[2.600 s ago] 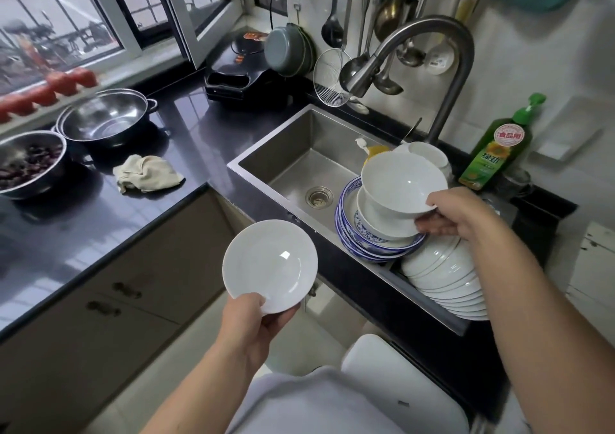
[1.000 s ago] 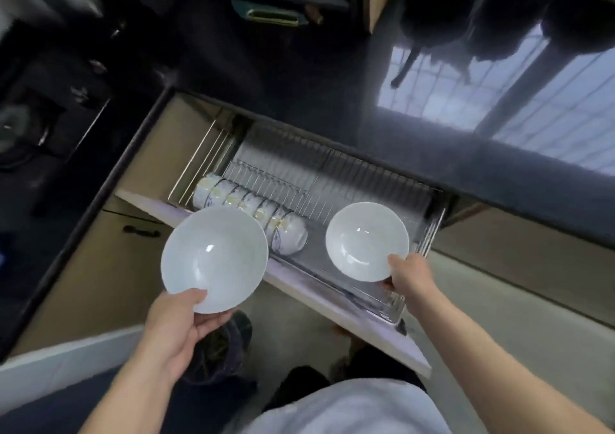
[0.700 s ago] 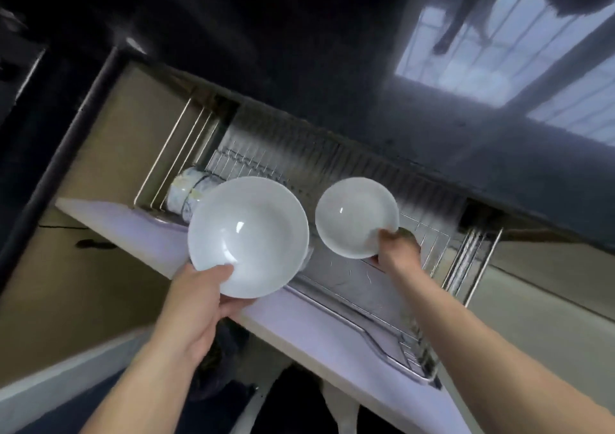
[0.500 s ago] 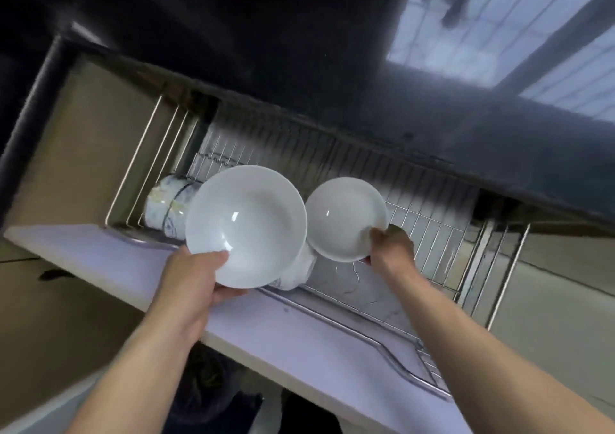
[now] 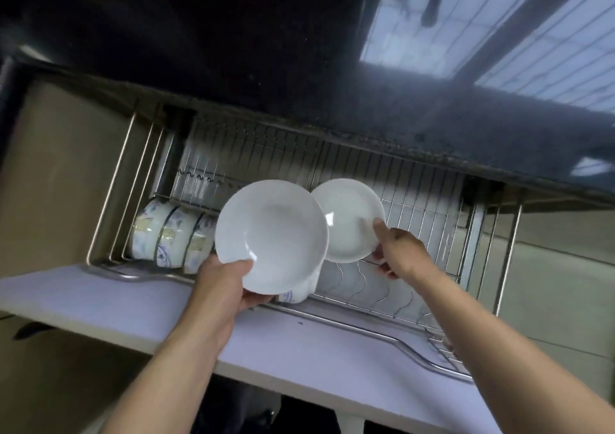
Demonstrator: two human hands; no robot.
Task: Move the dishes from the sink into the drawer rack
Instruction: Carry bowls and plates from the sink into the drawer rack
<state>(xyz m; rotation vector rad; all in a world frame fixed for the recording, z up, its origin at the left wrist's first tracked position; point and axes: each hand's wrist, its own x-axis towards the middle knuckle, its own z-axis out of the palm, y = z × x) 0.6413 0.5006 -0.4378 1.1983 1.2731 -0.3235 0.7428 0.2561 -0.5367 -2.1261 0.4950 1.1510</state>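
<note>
The pull-out drawer rack stands open under the dark countertop, and a row of patterned bowls is already stood on edge in its near-left wire slots, one nested against the next. So part of the job looks done.

Two more dishes are in hand above the rack. The left hand grips the larger white bowl at its near rim, thumb on the inside and fingers curled beneath; the bowl is tilted toward the camera and hides the right end of the patterned row. The right hand pinches the smaller white bowl at its right rim, thumb on the inner face, fingers behind. This bowl sits just right of the larger one, its left edge tucked behind it, low over the wavy wire dividers. Whether it already touches the wires I cannot tell.

Neither white bowl is racked yet. To my eye the smaller one goes in first, next in line after the patterned bowls, then the larger. The slots to the right are free. The sink is out of view, so what waits there cannot be judged.
</note>
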